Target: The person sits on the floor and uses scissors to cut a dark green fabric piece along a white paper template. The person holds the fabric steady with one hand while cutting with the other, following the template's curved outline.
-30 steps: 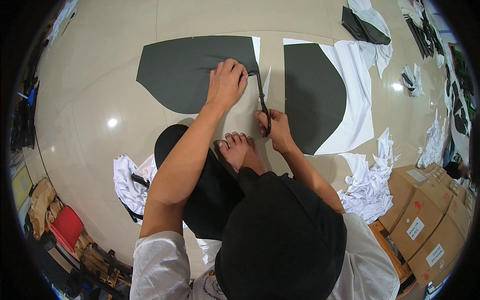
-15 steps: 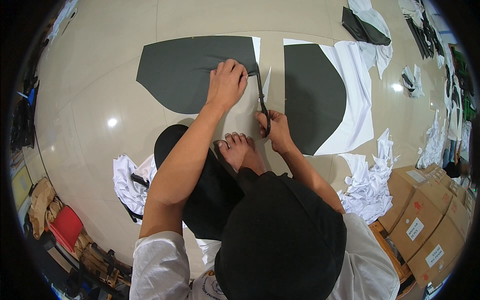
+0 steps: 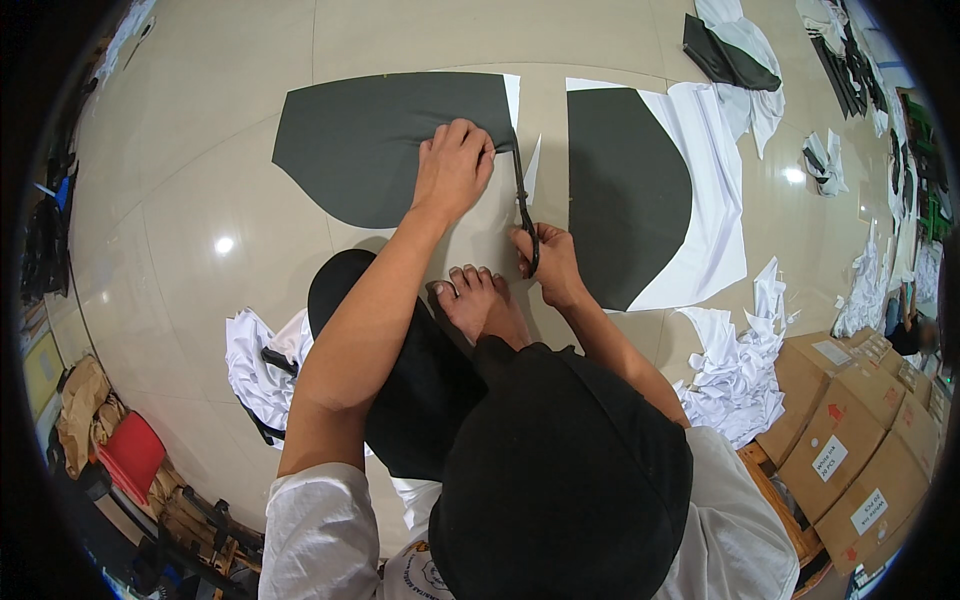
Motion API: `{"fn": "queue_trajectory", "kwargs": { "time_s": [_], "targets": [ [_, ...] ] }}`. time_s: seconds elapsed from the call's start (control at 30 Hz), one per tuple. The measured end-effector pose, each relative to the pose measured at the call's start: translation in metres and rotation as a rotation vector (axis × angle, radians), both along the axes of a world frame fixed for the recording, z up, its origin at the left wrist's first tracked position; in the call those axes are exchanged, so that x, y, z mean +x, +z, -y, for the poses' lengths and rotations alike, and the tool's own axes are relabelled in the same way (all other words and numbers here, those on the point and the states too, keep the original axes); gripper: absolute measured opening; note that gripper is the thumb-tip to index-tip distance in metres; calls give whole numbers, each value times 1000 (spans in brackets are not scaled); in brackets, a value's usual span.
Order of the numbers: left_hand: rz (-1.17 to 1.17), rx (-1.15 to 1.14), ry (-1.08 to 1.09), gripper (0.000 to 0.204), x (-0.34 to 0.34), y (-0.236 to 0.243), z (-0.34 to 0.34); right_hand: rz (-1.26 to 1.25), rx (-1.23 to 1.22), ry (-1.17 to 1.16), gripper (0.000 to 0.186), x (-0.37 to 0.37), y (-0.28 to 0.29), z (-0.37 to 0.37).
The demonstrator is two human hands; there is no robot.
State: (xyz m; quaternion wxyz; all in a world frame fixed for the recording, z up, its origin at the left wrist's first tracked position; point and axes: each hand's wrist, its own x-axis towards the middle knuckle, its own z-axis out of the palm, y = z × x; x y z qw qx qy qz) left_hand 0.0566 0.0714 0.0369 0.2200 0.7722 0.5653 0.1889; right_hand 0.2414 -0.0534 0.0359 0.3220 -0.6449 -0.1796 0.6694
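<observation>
Right hand (image 3: 550, 262) has shifted slightly, grip clamped on scissors (image 3: 523, 205); left hand (image 3: 452, 165), pressed flat on dark fabric panel (image 3: 370, 140), risks a nick if blades wander

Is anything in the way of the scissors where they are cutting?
Nothing visible blocks them. The right hand holds the scissors, whose blades lie along the right edge of the dark fabric piece. The left hand presses the fabric just left of the blades, beside their line.

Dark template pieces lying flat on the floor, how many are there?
2. One dark piece lies under the left hand; the other dark piece lies on white fabric, right of the scissors. More may be hidden.
</observation>
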Motion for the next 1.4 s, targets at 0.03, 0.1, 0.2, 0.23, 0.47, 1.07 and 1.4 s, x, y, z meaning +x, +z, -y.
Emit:
{"fn": "queue_trajectory", "kwargs": {
  "time_s": [0.03, 0.1, 0.2, 0.23, 0.47, 1.07, 1.4],
  "targets": [
    [-1, -1, 0, 9, 0, 0, 0, 1, -1, 2, 23, 0, -1, 0],
    [-6, -8, 1, 11, 0, 1, 0, 4, -4, 7, 22, 1, -3, 1],
    [3, -4, 2, 10, 0, 1, 0, -5, -4, 11, 27, 1, -1, 2],
    [9, -1, 2, 10, 0, 0, 0, -9, -3, 8, 27, 1, -1, 3],
    [37, -8, 11, 10, -1, -1, 0, -11, -14, -3, 30, 0, 3, -1],
    [61, -25, -7, 10, -3, 3, 0, -17, -12, -21, 27, -4, 6, -25],
    [60, -29, -3, 10, -3, 3, 0, 24, -11, -8, 27, -3, 6, -22]
  ]
}}
